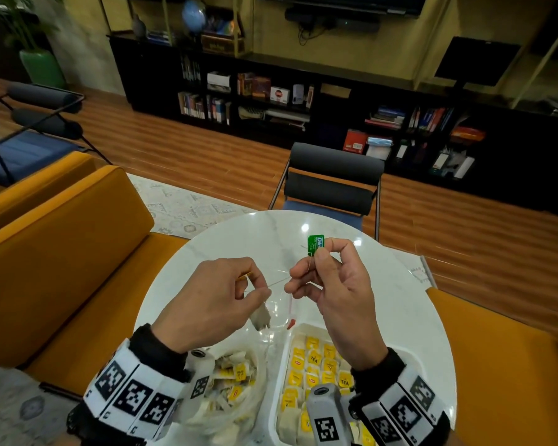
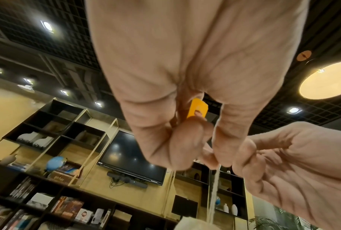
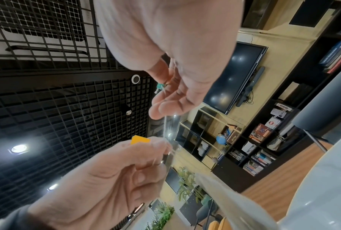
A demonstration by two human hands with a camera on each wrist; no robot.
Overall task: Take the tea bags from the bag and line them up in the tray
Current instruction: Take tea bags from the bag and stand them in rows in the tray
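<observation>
meanwhile both hands are raised above the white marble worktop (image 1: pixel 400 300), working at tangled strings, not placing anything yet. the left hand (image 1: pixel 213 300) has its thumb and fingers curled around a yellow tag (image 2: pixel 197 110) and a thin string (image 1: pixel 279 281), with a pale tea bag (image 1: pixel 261 318) dangling just below it over the clear plastic bag (image 1: pixel 236 391). the right hand (image 1: pixel 335 284) pinches a green tag (image 1: pixel 315 244) between thumb and forefinger, and its lower fingers seem to catch the same taut string that runs across to the left hand. so two tea bags look snarled together, and the step in hand is, i judge, separating them before either goes down. the white tray (image 1: pixel 276 410) sits at the near right, beside the plastic bag, already holding several rows of yellow-tagged tea bags (image 1: pixel 313 371); many more remain in the bag, so the task is perhaps midway. the next move calls for a gentle, steady pull apart or a small unlooping of the strings, since a sharp tug could tear a tag off or rip the paper; then the freed tea bag needs laying flat in the next open spot of a row.
</observation>
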